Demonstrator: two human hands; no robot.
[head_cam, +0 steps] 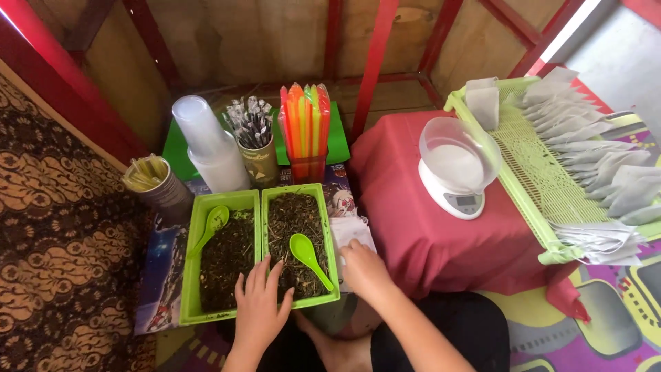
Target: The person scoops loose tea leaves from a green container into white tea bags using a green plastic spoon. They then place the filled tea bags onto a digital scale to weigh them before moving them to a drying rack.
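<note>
green trays (259, 196) (dark, perhaps tea); red cloth (406, 200)

Behind the green trays (193, 275), cups (206, 141) and straws (304, 124) crowd close; rightward, the red-draped stand (406, 207) blocks.

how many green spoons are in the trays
2. One green spoon lies in the left green tray, its bowl near the far left corner. The other spoon lies in the right tray, just beyond the left hand. None seem buried.
</note>
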